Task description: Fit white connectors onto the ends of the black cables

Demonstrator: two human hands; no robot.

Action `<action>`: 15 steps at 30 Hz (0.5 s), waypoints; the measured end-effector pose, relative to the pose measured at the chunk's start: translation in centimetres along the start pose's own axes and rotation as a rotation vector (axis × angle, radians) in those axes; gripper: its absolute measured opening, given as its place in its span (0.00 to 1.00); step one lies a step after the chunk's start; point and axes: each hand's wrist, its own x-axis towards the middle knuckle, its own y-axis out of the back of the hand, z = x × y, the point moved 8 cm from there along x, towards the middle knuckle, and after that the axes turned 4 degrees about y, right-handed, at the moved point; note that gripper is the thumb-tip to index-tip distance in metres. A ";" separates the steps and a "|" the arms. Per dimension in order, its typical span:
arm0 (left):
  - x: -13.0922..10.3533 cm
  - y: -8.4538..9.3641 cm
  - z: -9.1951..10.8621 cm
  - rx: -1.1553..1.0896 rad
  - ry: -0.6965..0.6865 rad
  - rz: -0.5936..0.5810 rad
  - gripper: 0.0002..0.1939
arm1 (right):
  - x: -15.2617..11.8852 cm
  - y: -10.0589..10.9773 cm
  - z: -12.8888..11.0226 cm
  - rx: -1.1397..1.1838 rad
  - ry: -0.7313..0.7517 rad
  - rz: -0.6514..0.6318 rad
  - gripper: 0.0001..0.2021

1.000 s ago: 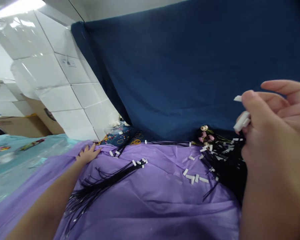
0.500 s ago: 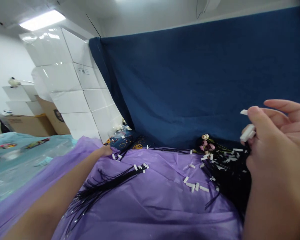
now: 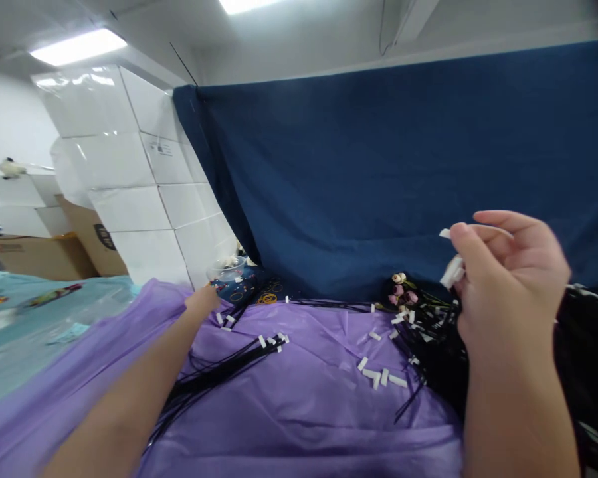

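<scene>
My right hand is raised at the right, its fingers closed on white tags; one more tag end sticks out past the thumb. At the far left edge of the purple cover, my left hand reaches beside a clear bowl; its fingertips are too small and blurred to read. A bundle of black cords with white tags at one end lies on the purple cover under my left forearm. Loose white tags lie right of the middle. Behind my right hand is a heap of black cords.
Small artificial flowers stand at the back right before a blue curtain. Yellow rings lie on dark patterned cloth at the back. Stacked white boxes rise at the left, behind a turquoise-covered table.
The view has tilted up and shifted a little. My right hand has moved left with the white tags still in it. My left hand has moved slightly left, nearer the clear bowl.
</scene>
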 end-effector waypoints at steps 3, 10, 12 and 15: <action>0.3 3.4 3.1 -0.010 0.039 0.067 0.24 | -0.3 -1.0 0.4 -0.006 -0.035 -0.066 0.16; -11.2 12.3 20.0 -0.592 -0.662 0.118 0.21 | -1.5 -3.5 2.2 -0.111 -0.079 -0.245 0.13; -16.4 13.5 23.4 -0.785 -0.783 -0.066 0.23 | -2.0 -4.3 2.7 -0.153 -0.077 -0.335 0.14; -23.0 13.4 26.5 -0.832 -0.904 -0.418 0.20 | -2.6 -5.2 2.9 -0.149 -0.075 -0.424 0.16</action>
